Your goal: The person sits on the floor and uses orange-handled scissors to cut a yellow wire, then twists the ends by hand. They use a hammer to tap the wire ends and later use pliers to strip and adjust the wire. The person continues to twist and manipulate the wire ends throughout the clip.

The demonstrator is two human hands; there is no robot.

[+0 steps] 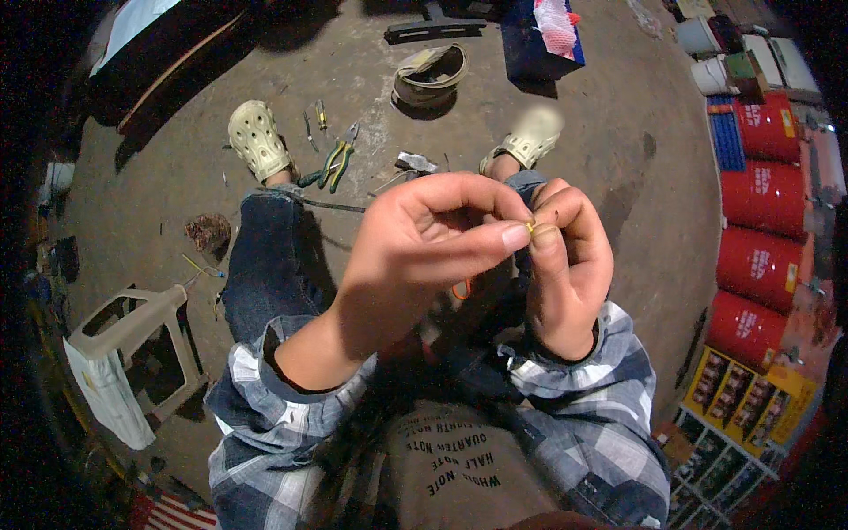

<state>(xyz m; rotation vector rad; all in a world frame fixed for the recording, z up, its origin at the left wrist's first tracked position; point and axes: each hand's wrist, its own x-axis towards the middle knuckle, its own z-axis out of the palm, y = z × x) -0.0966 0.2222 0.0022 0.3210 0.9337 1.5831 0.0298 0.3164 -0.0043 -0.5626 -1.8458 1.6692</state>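
Observation:
In front of my lap both hands meet at a small yellow piece (531,227), which looks like a bit of thin wire. My left hand (424,230) pinches it from the left between thumb and forefinger. From the other side my right hand (572,261) presses thumb and bent forefinger together on it. A short dark tip pokes up beside the right fingers. Most of the piece is hidden by the fingertips. Below the hands, between my legs, an orange loop (461,289) partly shows.
On the floor beyond lie green-handled pliers (337,164), a screwdriver (321,115), a hammer (416,162) and a dark cable (331,207). A round fabric container (429,81) and a blue box (541,49) stand farther off. Left is a plastic stool (181,349); right, several red drums (761,194).

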